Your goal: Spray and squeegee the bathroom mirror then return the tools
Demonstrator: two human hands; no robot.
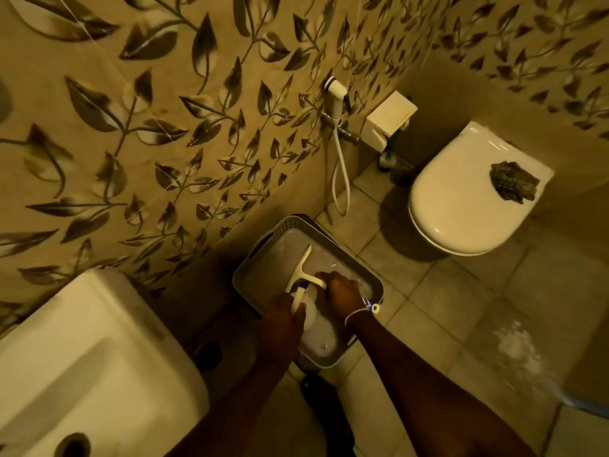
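both hands are down in the grey basket [273,225] on the floor beside the patterned wall, so this looks like either the fetching or the returning of the tools; the mirror is not in view, and which end of the task this is cannot be told. the left hand [283,313] is closed around the neck of the spray bottle [313,321], which lies on its side in the basket with its body toward the person. the right hand [342,291] rests over the handle of the squeegee [301,268], fingers curled on it, though whether they truly grip or only press is hard to say; its pale blade runs up toward the basket's far corner. the two tools cross under the hands.

if the tools are going out, the next move calls for lifting each clear of the basket's walls without one snagging the other. if they are being put back, the fingers only need to let go.

the sink [82,357] juts out close at the left, near the left forearm. the toilet [468,199] stands well apart at the right, with a dark cloth [512,183] on its lid, and a hand sprayer [336,94] hangs on the wall behind the basket. a pale patch [517,347] on the floor tiles at the right could be slippery underfoot.
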